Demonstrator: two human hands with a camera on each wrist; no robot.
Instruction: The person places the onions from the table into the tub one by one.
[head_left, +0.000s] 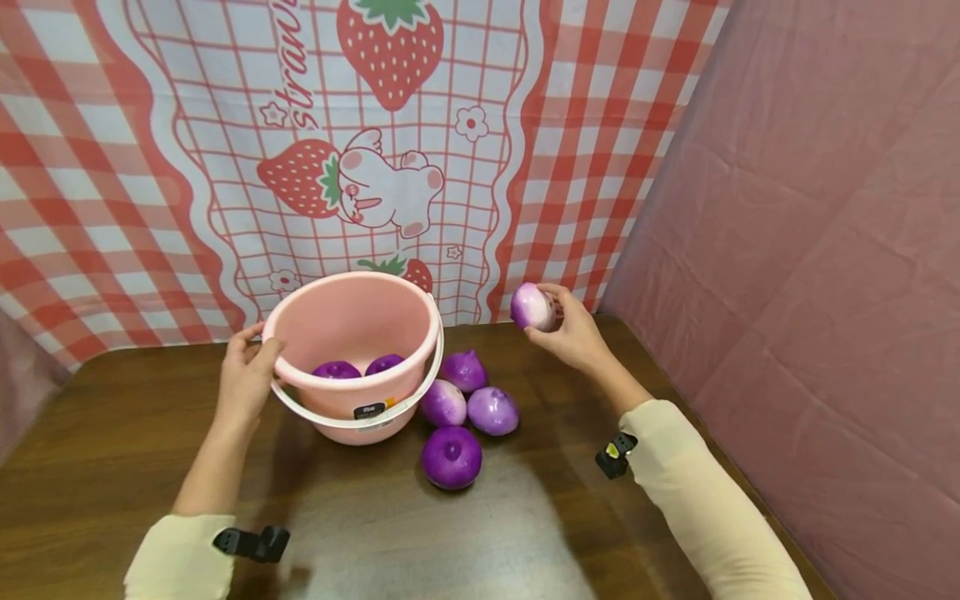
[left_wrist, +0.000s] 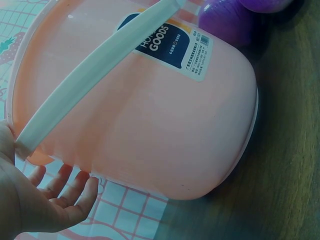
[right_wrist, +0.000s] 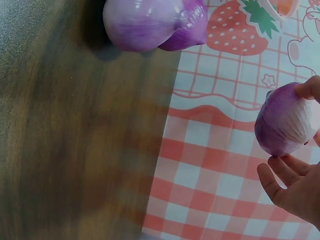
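A pink bucket with a white handle stands left of centre, two purple onions visible inside. My left hand grips its left rim, thumb over the edge; in the left wrist view the fingers of that hand curve below the rim. My right hand holds a purple-and-white onion above the table's back right, pinched between thumb and fingers; the right wrist view shows this onion in the hand. Several onions lie on the table just right of the bucket.
The brown wooden table extends beneath everything. A checked strawberry-print cloth hangs along its back edge, and a pink cloth hangs at the right side. One dark purple onion lies nearest the front.
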